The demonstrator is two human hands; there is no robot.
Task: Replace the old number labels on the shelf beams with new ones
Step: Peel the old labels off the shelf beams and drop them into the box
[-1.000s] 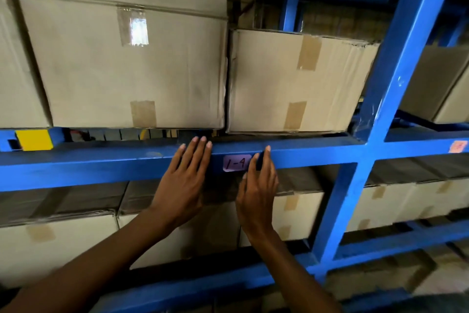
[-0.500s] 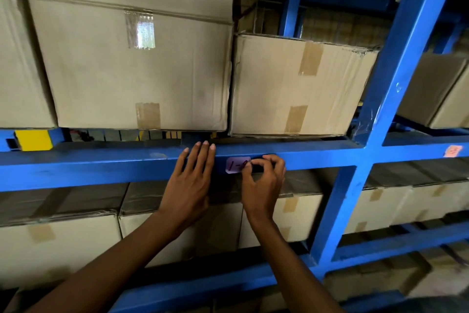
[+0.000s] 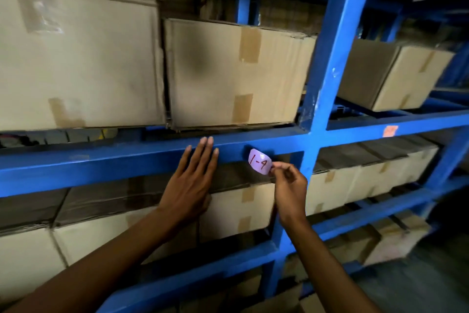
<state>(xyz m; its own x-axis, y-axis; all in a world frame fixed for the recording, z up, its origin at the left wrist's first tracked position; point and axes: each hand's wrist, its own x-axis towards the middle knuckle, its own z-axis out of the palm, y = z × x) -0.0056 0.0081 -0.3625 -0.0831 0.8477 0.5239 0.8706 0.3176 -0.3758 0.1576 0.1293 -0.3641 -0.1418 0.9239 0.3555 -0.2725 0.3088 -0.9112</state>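
Where the small pale-pink paper label (image 3: 259,162) with "1-4" handwritten in red curls away from the front of the blue painted steel shelf beam (image 3: 101,165), the right hand (image 3: 288,187) pinches its lower right corner between thumb and fingertips, the other fingers curled in. Just to the left, the left hand (image 3: 189,185) lies flat on the same beam, fingers straight, together and holding nothing. Taped brown cardboard boxes (image 3: 228,74) sit on the shelf above, and an orange label (image 3: 390,131) sticks to the beam beyond the blue upright post (image 3: 337,41).
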